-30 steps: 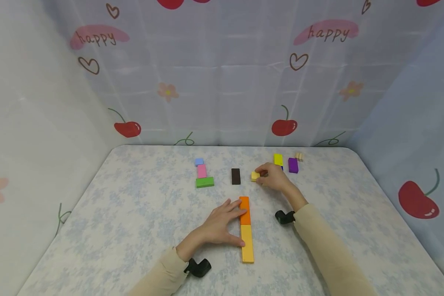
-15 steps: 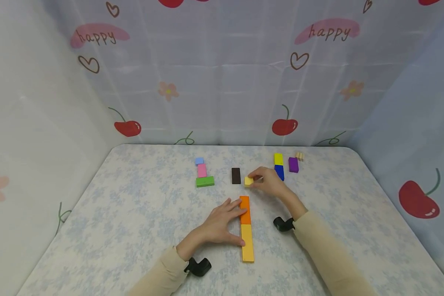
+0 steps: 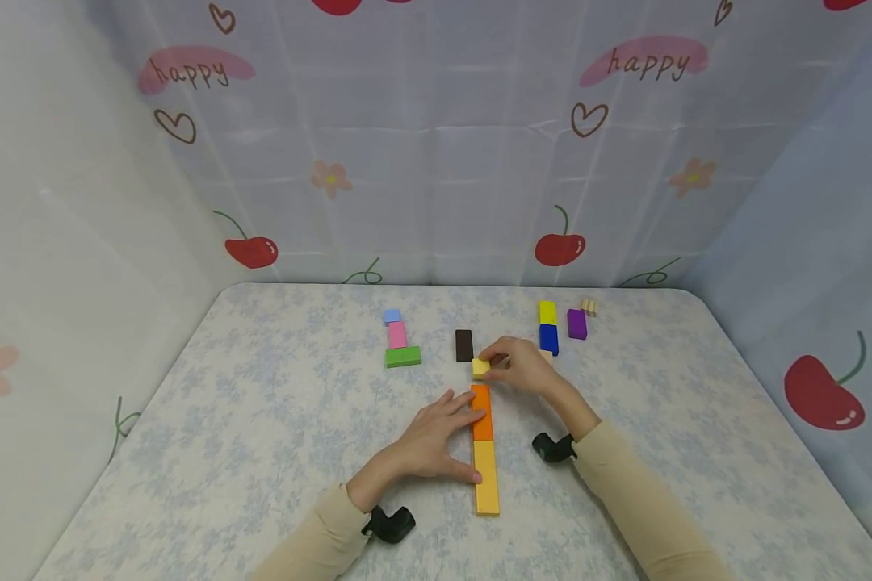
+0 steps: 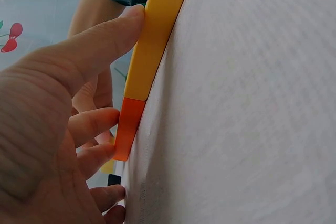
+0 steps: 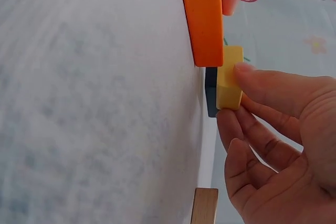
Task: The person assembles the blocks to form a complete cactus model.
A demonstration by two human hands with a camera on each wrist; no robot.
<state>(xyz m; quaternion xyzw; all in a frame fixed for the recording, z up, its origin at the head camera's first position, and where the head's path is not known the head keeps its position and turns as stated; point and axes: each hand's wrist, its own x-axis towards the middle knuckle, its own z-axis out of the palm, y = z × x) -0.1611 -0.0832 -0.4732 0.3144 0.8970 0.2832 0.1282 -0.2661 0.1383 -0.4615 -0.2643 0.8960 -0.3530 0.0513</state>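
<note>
Two long blocks lie end to end on the table: an orange block (image 3: 483, 429) at the far end and an amber-yellow block (image 3: 488, 494) at the near end. My left hand (image 3: 425, 442) rests along their left side, fingers spread. Its thumb touches the amber block and its fingertips the orange one. Between thumb and fingers, my right hand (image 3: 525, 365) pinches a small yellow block (image 5: 230, 85). It is held just beyond the far end of the orange block, a narrow gap apart. A dark brown block (image 3: 463, 345) lies behind it.
Green (image 3: 403, 357), pink (image 3: 397, 335) and light blue (image 3: 392, 316) blocks form a group at back left. At back right lie bright yellow (image 3: 547, 312), dark blue (image 3: 548, 340) and purple (image 3: 577, 323) blocks. A pale wooden block (image 5: 204, 206) is partly hidden near the right hand.
My right hand has carried the small yellow block left and nearer, from right of the dark brown block to the orange block's far end. The left hand has stayed put.
</note>
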